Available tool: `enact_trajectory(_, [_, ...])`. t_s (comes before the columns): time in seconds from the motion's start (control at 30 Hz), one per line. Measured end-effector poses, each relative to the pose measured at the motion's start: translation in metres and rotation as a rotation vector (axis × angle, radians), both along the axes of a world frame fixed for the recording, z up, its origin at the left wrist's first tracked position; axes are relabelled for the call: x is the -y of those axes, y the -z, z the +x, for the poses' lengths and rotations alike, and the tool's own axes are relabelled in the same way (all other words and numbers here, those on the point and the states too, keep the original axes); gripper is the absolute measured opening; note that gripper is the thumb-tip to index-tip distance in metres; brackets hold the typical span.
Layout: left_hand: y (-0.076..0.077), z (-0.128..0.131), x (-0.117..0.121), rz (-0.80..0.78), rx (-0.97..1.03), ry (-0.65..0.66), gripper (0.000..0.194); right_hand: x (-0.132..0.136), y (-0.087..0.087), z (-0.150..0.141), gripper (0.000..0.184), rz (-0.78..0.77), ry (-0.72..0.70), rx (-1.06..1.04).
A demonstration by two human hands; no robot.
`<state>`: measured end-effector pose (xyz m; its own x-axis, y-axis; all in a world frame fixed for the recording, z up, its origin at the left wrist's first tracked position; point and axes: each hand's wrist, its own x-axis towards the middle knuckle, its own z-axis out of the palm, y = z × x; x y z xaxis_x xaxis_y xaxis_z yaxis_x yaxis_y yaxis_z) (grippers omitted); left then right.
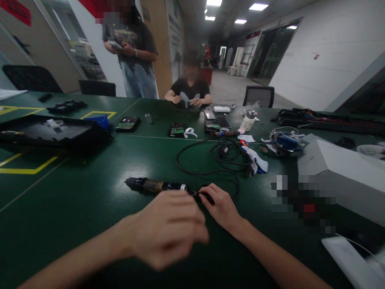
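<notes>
A black electric screwdriver (153,185) lies on the green table, its bit pointing left. At its tail end, my right hand (219,202) pinches the black cable end between thumb and fingers, close against or touching the screwdriver's tail; I cannot tell whether they are joined. My left hand (173,226) hangs nearer the camera, in front of the screwdriver, and hides part of its lower side. Its fingers are curled and blurred by motion; anything inside them is hidden. The black cable (207,173) loops across the table beyond my right hand.
White-blue gloves (255,159) lie beside the cable. A white box (339,172) and a blue tool (285,142) stand right. A large black tray (60,132) sits left; circuit boards (177,129) lie farther back. One person sits opposite, another stands behind the table.
</notes>
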<state>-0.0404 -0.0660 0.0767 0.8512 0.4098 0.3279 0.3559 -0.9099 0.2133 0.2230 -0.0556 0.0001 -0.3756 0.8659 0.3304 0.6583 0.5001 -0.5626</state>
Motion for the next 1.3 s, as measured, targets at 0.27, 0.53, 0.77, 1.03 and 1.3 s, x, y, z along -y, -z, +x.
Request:
enact_trajectory(0.27, [0.033, 0.029, -0.082, -0.247, -0.039, -0.019, 0.024, -0.001, -0.003, -0.001, 0.015, -0.008, 0.009, 0.035])
enact_trajectory(0.53, [0.042, 0.03, -0.077, -0.099, -0.109, -0.1, 0.014, -0.001, -0.004, 0.0, 0.015, -0.009, 0.004, 0.02])
enact_trajectory(0.77, [0.043, 0.028, -0.078, -0.092, -0.127, -0.055, 0.017, 0.0, -0.006, 0.0, 0.016, -0.022, 0.002, 0.034])
enact_trajectory(1.03, [0.051, 0.029, -0.077, -0.077, -0.112, -0.111, 0.019, 0.0, -0.006, -0.001, 0.016, -0.021, 0.003, 0.038])
enact_trajectory(1.3, [0.061, 0.028, -0.073, 0.038, -0.139, -0.133, 0.023, -0.001, -0.005, -0.001, 0.016, -0.032, -0.003, 0.043])
